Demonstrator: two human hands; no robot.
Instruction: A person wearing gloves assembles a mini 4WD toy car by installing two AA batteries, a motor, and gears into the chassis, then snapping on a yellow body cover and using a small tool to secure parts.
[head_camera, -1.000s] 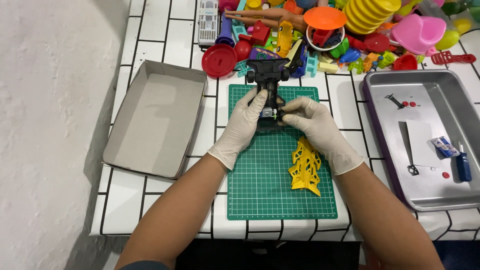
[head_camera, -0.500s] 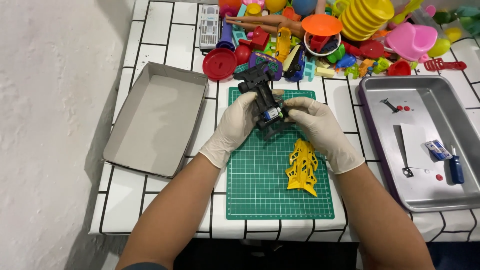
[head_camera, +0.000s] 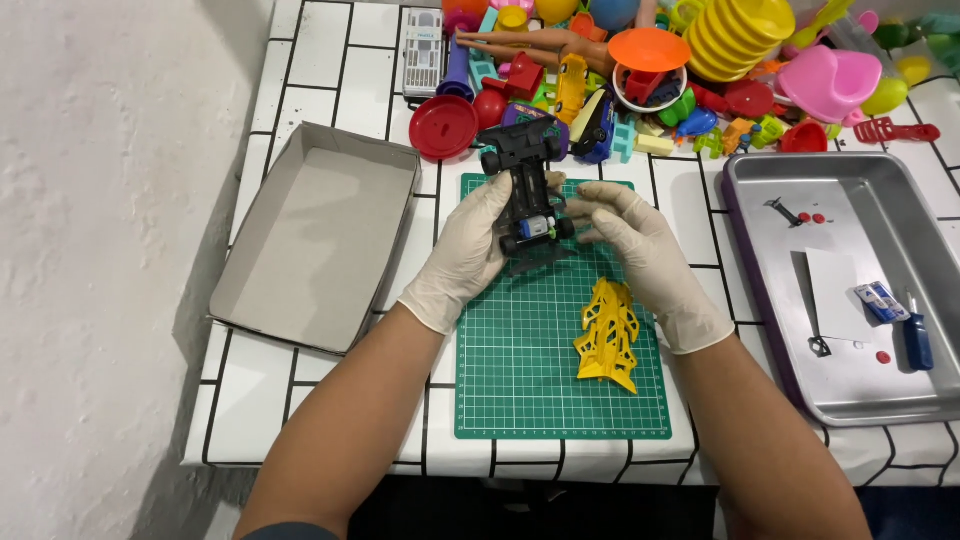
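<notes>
1. The left hand (head_camera: 470, 250), in a pale glove, is closed around the side of a black toy car chassis (head_camera: 528, 190), holding it lifted above the far end of the green cutting mat (head_camera: 540, 390). The chassis shows four black wheels and a small blue part near its closer end.

2. The right hand (head_camera: 640, 250), also gloved, holds nothing; its fingers are loosely spread with the fingertips just beside the chassis's closer wheels, and I cannot tell whether they touch it.

3. The yellow car body shell (head_camera: 607, 335) lies on the mat, apart from the chassis, so the work looks to be at a stage where the car is taken apart and the bare chassis is under inspection or adjustment.

4. Any further handling of the chassis would call for a steady left-hand hold while the right fingertips work on the small parts at the closer end.

5. The mat sits on a white tiled desk (head_camera: 320, 400) with dark grout lines. An empty grey cardboard box lid (head_camera: 300, 250) lies to the left, and a metal tray (head_camera: 760, 300) to the right holds a small blue screwdriver (head_camera: 915, 340), a few red bits and other small pieces.

6. A heap of colourful plastic toys (head_camera: 680, 70) crowds the far edge. A white plastered wall (head_camera: 100, 250) runs along the left.
</notes>
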